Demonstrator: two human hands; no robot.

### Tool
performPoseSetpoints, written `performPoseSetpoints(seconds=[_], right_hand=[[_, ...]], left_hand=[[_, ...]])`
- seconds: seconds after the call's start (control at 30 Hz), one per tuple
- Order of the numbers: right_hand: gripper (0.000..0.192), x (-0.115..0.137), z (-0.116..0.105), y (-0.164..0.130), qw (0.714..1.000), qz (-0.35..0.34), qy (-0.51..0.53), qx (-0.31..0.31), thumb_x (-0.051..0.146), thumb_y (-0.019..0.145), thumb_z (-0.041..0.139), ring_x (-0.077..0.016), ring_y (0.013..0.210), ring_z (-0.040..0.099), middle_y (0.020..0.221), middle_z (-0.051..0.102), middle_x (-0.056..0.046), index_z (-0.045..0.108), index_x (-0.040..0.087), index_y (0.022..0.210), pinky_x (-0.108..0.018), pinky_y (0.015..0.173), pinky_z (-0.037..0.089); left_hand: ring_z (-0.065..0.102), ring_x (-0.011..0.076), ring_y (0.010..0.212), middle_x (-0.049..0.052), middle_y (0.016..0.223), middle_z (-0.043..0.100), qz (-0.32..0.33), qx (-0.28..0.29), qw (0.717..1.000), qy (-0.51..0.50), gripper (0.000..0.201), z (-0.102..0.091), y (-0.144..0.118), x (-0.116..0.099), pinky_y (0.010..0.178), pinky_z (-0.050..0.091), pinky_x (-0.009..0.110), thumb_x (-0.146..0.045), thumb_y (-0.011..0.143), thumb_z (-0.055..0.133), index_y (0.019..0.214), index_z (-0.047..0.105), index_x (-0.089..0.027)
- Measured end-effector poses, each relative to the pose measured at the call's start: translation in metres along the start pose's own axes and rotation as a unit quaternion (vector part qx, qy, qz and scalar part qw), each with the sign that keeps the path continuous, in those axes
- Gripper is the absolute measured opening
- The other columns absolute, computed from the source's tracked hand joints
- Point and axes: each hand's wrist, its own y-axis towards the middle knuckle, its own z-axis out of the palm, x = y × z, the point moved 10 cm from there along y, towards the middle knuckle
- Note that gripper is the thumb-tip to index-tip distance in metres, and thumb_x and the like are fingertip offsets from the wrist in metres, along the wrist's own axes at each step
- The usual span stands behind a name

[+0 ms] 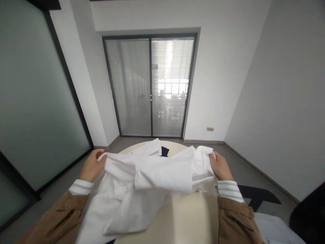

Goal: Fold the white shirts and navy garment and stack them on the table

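A white shirt [162, 173] is stretched between my two hands above a round cream table. My left hand [93, 166] pinches the cloth at its left end, thumb and fingers closed on it. On the other side, my right hand [221, 166] grips a bunched edge of the shirt. A broad folded flap crosses the middle, while loose cloth hangs down on the left toward the tabletop. Behind the raised shirt, part of a small dark navy thing [165, 151] shows; its kind is hidden.
The cream tabletop [189, 217] lies under the shirt. A black chair part [259, 195] stands at the right, with a whitish sheet-like thing [275, 227] near it. Glass doors with blinds [151, 88] are ahead, and a frosted glass panel [38, 95] is at the left.
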Motion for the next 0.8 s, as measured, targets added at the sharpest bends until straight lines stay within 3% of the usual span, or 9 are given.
performPoseSetpoints(seconds=[0.07, 0.13, 0.2, 0.27, 0.33, 0.43, 0.6, 0.7, 0.8], right_hand=[[0.044, -0.012, 0.017, -0.002, 0.998, 0.020, -0.035, 0.053, 0.039, 0.094, 0.035, -0.0276, 0.109, 0.064, 0.114, 0.070, -0.017, 0.066, 0.014, 0.112, -0.035, 0.092, 0.048], [0.045, -0.023, 0.033, -0.007, 0.991, 0.037, -0.068, 0.114, 0.041, 0.093, 0.040, -0.0283, 0.110, 0.064, 0.118, 0.069, -0.018, 0.064, 0.012, 0.117, -0.037, 0.093, 0.047], [0.050, -0.030, 0.047, -0.016, 0.978, 0.045, -0.090, 0.183, 0.046, 0.087, 0.054, -0.0288, 0.111, 0.064, 0.122, 0.067, -0.018, 0.061, 0.012, 0.124, -0.037, 0.094, 0.047], [0.062, -0.036, 0.059, -0.026, 0.960, 0.052, -0.115, 0.250, 0.045, 0.075, 0.071, -0.0288, 0.110, 0.064, 0.122, 0.067, -0.016, 0.059, 0.015, 0.128, -0.035, 0.092, 0.048], [0.065, -0.041, 0.067, -0.036, 0.940, 0.063, -0.148, 0.303, 0.035, 0.065, 0.079, -0.0278, 0.106, 0.065, 0.117, 0.069, -0.014, 0.061, 0.017, 0.125, -0.034, 0.090, 0.049], [0.053, -0.035, 0.066, -0.036, 0.940, 0.051, -0.147, 0.305, 0.023, 0.066, 0.075, -0.0236, 0.099, 0.066, 0.107, 0.071, -0.009, 0.064, 0.020, 0.118, -0.031, 0.088, 0.048], [0.035, 0.019, 0.016, -0.010, 0.994, -0.034, 0.054, 0.087, 0.040, 0.083, 0.056, -0.0217, 0.082, 0.065, 0.098, 0.070, -0.008, 0.064, 0.021, 0.111, -0.033, 0.078, 0.053], [0.045, 0.035, -0.009, -0.010, 0.975, -0.011, 0.223, -0.006, 0.050, 0.081, 0.055, -0.0213, 0.076, 0.063, 0.098, 0.067, -0.007, 0.056, 0.021, 0.116, -0.034, 0.065, 0.057], [0.049, 0.053, -0.011, -0.018, 0.948, 0.002, 0.318, -0.007, 0.046, 0.077, 0.059, -0.0206, 0.082, 0.063, 0.106, 0.064, -0.005, 0.048, 0.026, 0.121, -0.034, 0.062, 0.060]], left_hand=[[0.064, 0.0239, 0.085, 0.008, 0.094, 0.068, 0.104, -0.005, 0.992, 0.065, 0.029, 0.011, -0.032, -0.032, 0.080, 0.051, 0.034, -0.040, 0.082, 0.050, 0.095, 0.064, -0.018], [0.065, 0.0217, 0.084, 0.005, 0.093, 0.070, 0.201, 0.163, 0.962, 0.083, 0.029, 0.062, -0.086, -0.059, 0.079, 0.051, 0.032, -0.040, 0.089, 0.046, 0.102, 0.064, -0.022], [0.065, 0.0255, 0.101, 0.006, 0.113, 0.070, 0.264, 0.320, 0.903, 0.116, 0.043, 0.109, -0.150, -0.070, 0.090, 0.050, 0.037, -0.043, 0.084, 0.058, 0.124, 0.059, -0.026], [0.058, 0.0364, 0.117, 0.014, 0.134, 0.061, 0.278, 0.365, 0.873, 0.165, 0.086, 0.136, -0.191, -0.066, 0.100, 0.046, 0.047, -0.046, 0.064, 0.078, 0.141, 0.048, -0.022], [0.056, 0.0387, 0.120, 0.016, 0.133, 0.061, 0.272, 0.359, 0.872, 0.191, 0.081, 0.148, -0.208, -0.059, 0.101, 0.044, 0.051, -0.041, 0.069, 0.075, 0.142, 0.048, -0.020], [0.063, 0.0316, 0.110, 0.012, 0.118, 0.069, 0.273, 0.351, 0.877, 0.180, 0.039, 0.146, -0.209, -0.058, 0.094, 0.049, 0.045, -0.028, 0.088, 0.054, 0.126, 0.061, -0.022], [0.067, 0.0235, 0.095, 0.007, 0.101, 0.071, 0.299, 0.398, 0.864, 0.076, 0.023, 0.117, -0.207, -0.085, 0.089, 0.051, 0.038, -0.039, 0.095, 0.047, 0.091, 0.064, -0.024], [0.046, 0.0357, 0.131, 0.015, 0.142, 0.052, 0.363, 0.341, 0.863, 0.082, 0.037, 0.103, -0.200, -0.094, 0.111, 0.033, 0.054, -0.056, 0.082, 0.062, 0.096, 0.064, -0.022], [0.021, 0.0455, 0.144, 0.022, 0.157, 0.028, 0.363, 0.294, 0.872, 0.144, 0.094, 0.114, -0.188, -0.076, 0.114, 0.020, 0.064, -0.068, 0.062, 0.074, 0.136, 0.049, -0.016]])
